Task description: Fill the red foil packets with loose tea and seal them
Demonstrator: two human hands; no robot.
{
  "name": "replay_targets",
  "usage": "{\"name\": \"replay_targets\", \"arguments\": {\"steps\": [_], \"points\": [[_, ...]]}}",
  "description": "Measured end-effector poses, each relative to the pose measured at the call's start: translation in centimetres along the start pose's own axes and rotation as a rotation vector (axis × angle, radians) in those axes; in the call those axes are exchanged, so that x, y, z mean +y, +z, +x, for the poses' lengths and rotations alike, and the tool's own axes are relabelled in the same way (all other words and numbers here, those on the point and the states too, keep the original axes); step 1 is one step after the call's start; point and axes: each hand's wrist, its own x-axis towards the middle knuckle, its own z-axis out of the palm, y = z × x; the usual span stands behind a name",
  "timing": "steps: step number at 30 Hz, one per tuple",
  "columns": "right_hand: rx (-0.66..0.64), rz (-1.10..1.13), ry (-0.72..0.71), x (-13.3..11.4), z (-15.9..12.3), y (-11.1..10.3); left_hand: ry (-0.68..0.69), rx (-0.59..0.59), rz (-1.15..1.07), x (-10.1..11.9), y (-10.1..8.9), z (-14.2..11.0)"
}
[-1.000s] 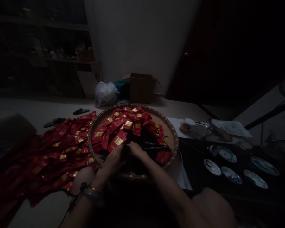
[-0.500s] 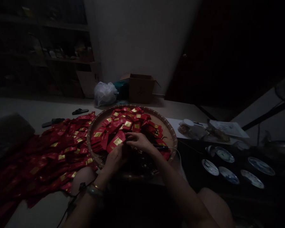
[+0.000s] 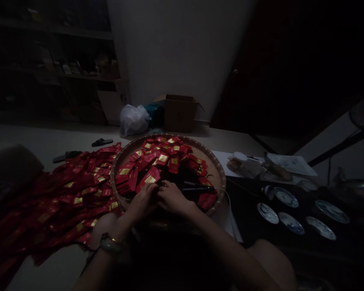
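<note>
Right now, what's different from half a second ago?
The right hand moved back toward the wearer, lower in the picture, and is close beside the left hand. It uncovered the two arms of the black tool with the white cord. It's too dark to tell whether anything was grasped or let go. The red packets, round bamboo tray and blue-and-white plates stayed put.

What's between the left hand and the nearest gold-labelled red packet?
Nothing visible: the left hand is at the near edge of that red packet. The right hand and black tool are off to the right. Too dark to tell what the hands hold.
</note>
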Motion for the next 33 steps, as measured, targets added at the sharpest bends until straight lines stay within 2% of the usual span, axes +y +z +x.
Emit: {"name": "replay_targets", "arguments": {"steps": [2, 4, 7, 9, 14, 18, 20, 23, 26, 29, 31, 33], "points": [[0.037, 0.005, -0.053, 0.6, -0.1, 0.4, 0.022, -0.106, 0.033, 0.1, -1.4, 0.2], [0.124, 0.0, -0.105, 1.3, -0.4, 0.8, 0.01, -0.165, 0.119, 0.4, -2.7, 0.5], [0.283, -0.023, -0.142, 2.2, -1.1, 1.1, -0.013, -0.202, 0.29, 1.1, -4.0, 1.0], [0.328, -0.054, -0.159, 2.5, -1.5, 1.2, 0.003, -0.213, 0.383, 1.5, -4.4, 1.3], [0.236, -0.156, -0.163, 2.1, -1.5, 1.4, 0.039, -0.252, 0.496, 2.0, -3.7, 1.9], [0.116, -0.18, -0.18, 1.5, -0.8, 1.7, -0.016, -0.315, 0.507, 1.8, -3.4, 2.1], [0.114, -0.135, -0.177, 1.6, -0.7, 1.7, -0.039, -0.326, 0.497, 1.7, -3.7, 2.1], [0.2, 0.054, -0.176, 2.6, -1.2, 1.4, -0.019, -0.332, 0.428, 1.5, -3.9, 1.9], [0.379, 0.328, -0.145, 3.9, -2.0, 0.5, -0.01, -0.312, 0.369, 1.4, -3.7, 1.8], [0.557, 0.452, 0.014, 4.5, -2.3, -0.6, -0.042, -0.299, 0.408, 1.8, -3.3, 1.8], [0.562, 0.473, 0.07, 4.3, -1.9, -1.1, -0.034, -0.284, 0.423, 2.2, -3.0, 1.7], [0.433, 0.489, 0.024, 3.7, -1.0, -1.1, 0.005, -0.257, 0.395, 2.4, -2.8, 1.7]]}}
